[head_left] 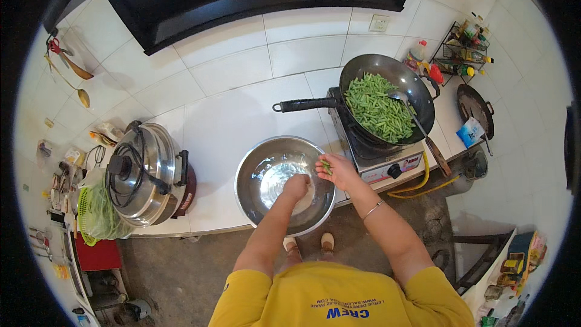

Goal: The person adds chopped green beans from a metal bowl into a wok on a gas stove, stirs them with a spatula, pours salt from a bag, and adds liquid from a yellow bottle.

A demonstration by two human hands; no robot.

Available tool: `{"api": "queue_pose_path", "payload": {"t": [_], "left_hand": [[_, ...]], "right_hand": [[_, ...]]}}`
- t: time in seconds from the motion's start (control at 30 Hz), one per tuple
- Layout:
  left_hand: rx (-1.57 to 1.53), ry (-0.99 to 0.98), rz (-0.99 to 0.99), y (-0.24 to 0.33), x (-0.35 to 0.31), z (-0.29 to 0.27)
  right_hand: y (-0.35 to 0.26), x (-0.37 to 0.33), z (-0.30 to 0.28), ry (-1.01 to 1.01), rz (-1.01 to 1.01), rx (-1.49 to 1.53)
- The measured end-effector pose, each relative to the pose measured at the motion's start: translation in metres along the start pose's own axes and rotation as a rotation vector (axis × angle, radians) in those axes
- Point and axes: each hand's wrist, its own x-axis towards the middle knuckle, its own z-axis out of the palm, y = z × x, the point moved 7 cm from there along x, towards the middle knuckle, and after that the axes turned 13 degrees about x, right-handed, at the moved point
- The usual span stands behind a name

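Observation:
A large steel bowl [254, 169] with a little water sits at the front edge of the white counter. My left hand [295, 186] reaches down inside it, fingers curled together near the wet bottom; whether it holds anything is hidden. My right hand [336, 171] hovers over the bowl's right rim, palm up, cupping a few cut green beans [326, 166]. To the right, a black wok [417, 88] full of cut green beans stands on a single gas stove [387, 166], with a metal ladle [417, 122] resting in it.
A steel rice cooker [142, 172] stands at the left, beside a green basket with greens [97, 215]. Bottles and a wire rack [466, 45] sit behind the wok, a second black pan [475, 108] at far right. A yellow gas hose [423, 183] hangs off the counter.

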Motion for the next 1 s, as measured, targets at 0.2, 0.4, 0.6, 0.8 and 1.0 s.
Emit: {"api": "queue_pose_path", "payload": {"t": [0.2, 0.4, 0.6, 0.8, 1.0], "left_hand": [[-0.401, 0.407, -0.093, 0.005, -0.049, -0.051], [-0.505, 0.296, -0.032, 0.008, -0.092, -0.119], [-0.039, 0.381, -0.173, -0.042, -0.127, -0.099], [-0.011, 0.569, -0.009, -0.016, -0.140, -0.127], [-0.271, 0.618, -0.098, -0.024, -0.144, -0.144]], "right_hand": [[0.047, 0.012, -0.008, 0.026, 0.133, -0.094], [0.090, 0.018, 0.020, -0.084, 0.369, 0.109], [0.083, -0.001, 0.035, -0.169, 0.319, -0.377], [-0.051, -0.055, 0.090, -0.377, -0.173, -0.256], [-0.263, -0.148, 0.064, -0.056, -1.258, -0.831]]}}
